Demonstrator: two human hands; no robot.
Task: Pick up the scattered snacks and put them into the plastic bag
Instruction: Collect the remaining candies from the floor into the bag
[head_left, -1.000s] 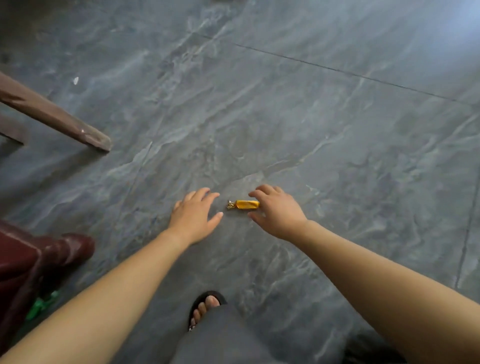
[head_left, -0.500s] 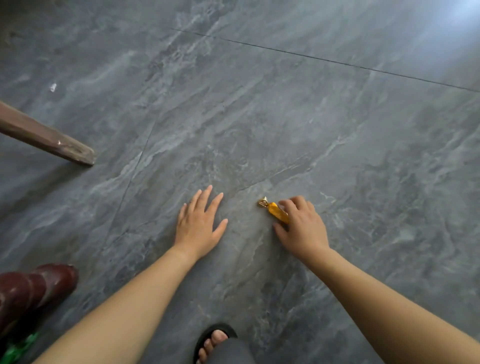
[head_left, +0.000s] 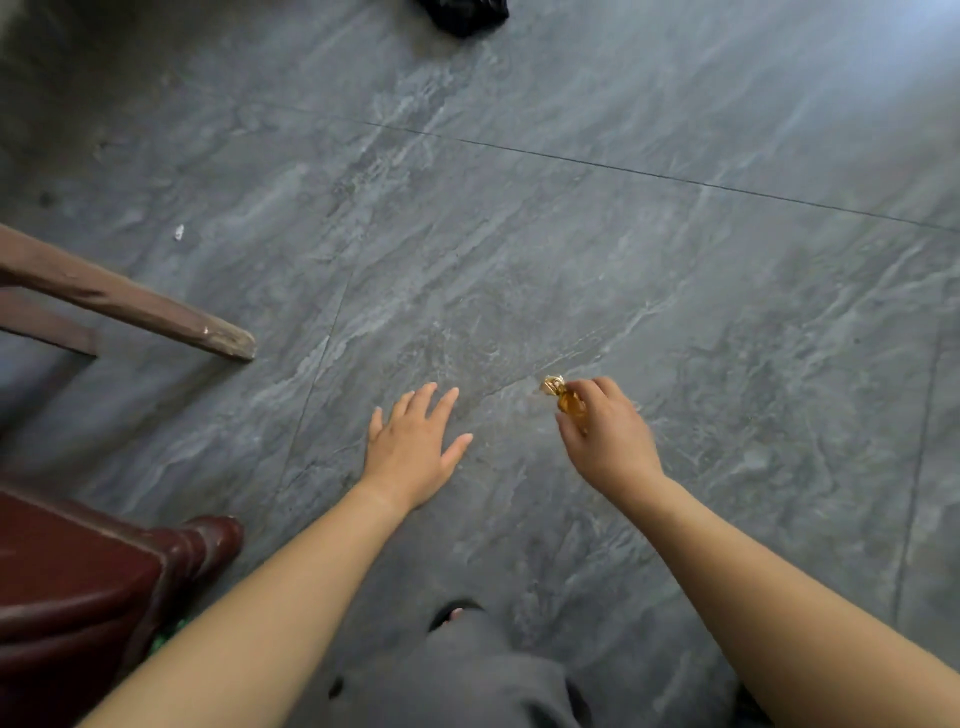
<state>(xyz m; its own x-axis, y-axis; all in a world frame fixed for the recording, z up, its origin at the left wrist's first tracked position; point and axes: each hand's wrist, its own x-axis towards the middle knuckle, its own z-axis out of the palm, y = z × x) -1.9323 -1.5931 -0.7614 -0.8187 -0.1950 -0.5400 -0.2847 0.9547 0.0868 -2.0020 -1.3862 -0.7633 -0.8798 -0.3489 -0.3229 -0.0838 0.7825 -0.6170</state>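
Observation:
A small candy in a gold-orange wrapper (head_left: 563, 397) is pinched between the thumb and fingers of my right hand (head_left: 610, 436), just above the grey floor. Its twisted foil end sticks out to the upper left of my fingers. My left hand (head_left: 413, 447) is spread with straight fingers over the floor, a short way left of the candy, holding nothing. A dark plastic bag (head_left: 462, 15) lies at the top edge of the view, far ahead of both hands, only partly in frame.
A slanted brown wooden furniture leg (head_left: 156, 317) reaches the floor at left. A dark red carved furniture piece (head_left: 104, 577) fills the lower left. My sandalled foot (head_left: 454, 613) and grey trouser leg (head_left: 467, 686) are at the bottom centre. A white speck (head_left: 179, 232) lies on the grey tiles.
My right hand closed on the candy and lifted it off the floor. My left hand's fingers straightened and spread. The view tilted up, bringing the dark bag into frame.

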